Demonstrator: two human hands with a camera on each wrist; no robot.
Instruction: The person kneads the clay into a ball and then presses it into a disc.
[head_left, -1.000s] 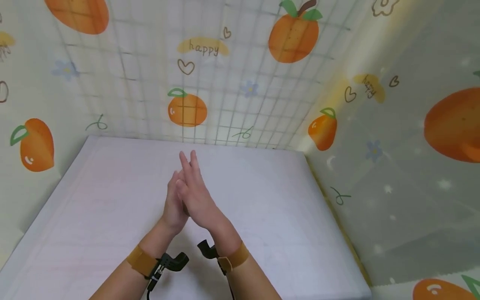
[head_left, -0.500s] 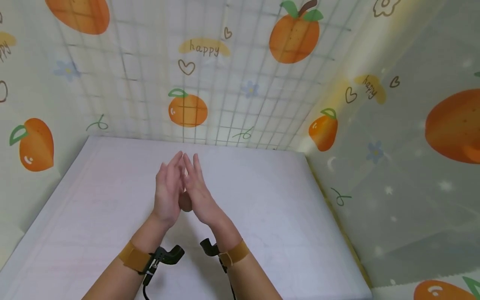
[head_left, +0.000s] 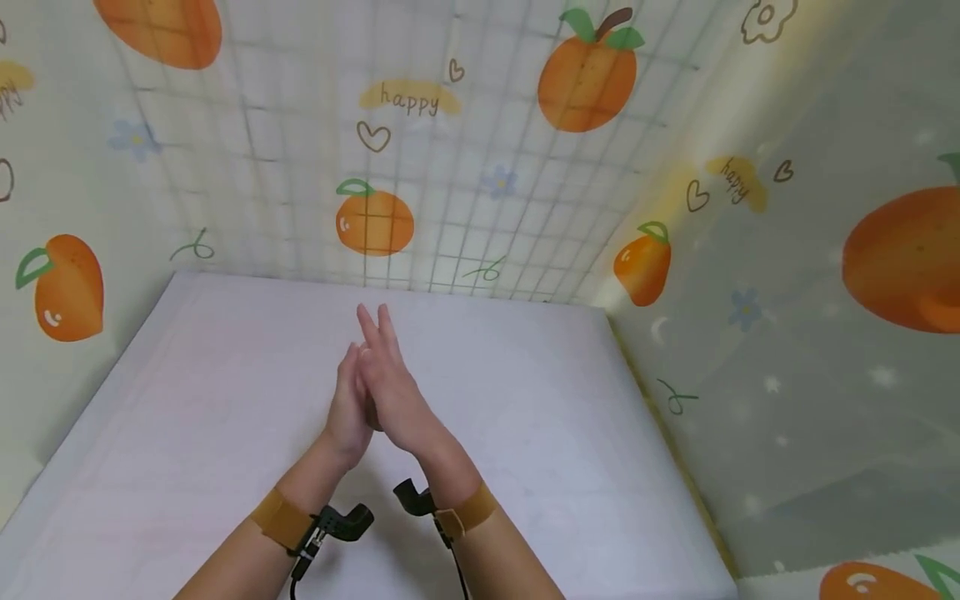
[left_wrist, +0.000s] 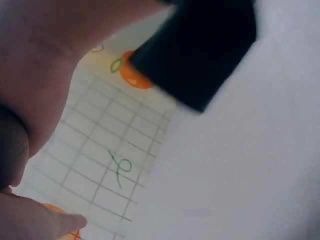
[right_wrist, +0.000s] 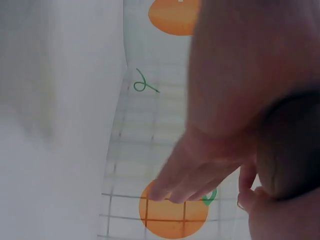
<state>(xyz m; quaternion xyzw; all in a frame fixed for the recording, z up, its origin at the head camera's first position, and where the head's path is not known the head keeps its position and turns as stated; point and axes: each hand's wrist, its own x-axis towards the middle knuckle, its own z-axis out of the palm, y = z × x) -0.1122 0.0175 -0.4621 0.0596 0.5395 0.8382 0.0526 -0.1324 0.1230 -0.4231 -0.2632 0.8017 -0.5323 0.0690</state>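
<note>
A smooth brown rounded lump (head_left: pixel 375 414), with a small crack visible in the left wrist view (left_wrist: pixel 12 150), is sandwiched between my two palms above the table. My left hand (head_left: pixel 349 412) lies against it from the left. From the other side my right hand (head_left: pixel 397 400) presses on it, fingers straight and slanting away from me. Most of the lump is hidden by the hands in the head view. In the right wrist view, the dark lump (right_wrist: pixel 295 150) fills the gap between the palms.
Below the hands is a white-covered table (head_left: pixel 525 433). Curtains printed with oranges surround it, with a wire grid (head_left: pixel 465 208) showing through at the back. Each wrist wears a tan strap with a black camera (head_left: pixel 348 523) on a cable.
Half a second ago my left hand was farther forward and left, showing more of the lump. It has slid back toward me and in against the right hand, which has moved only slightly.
</note>
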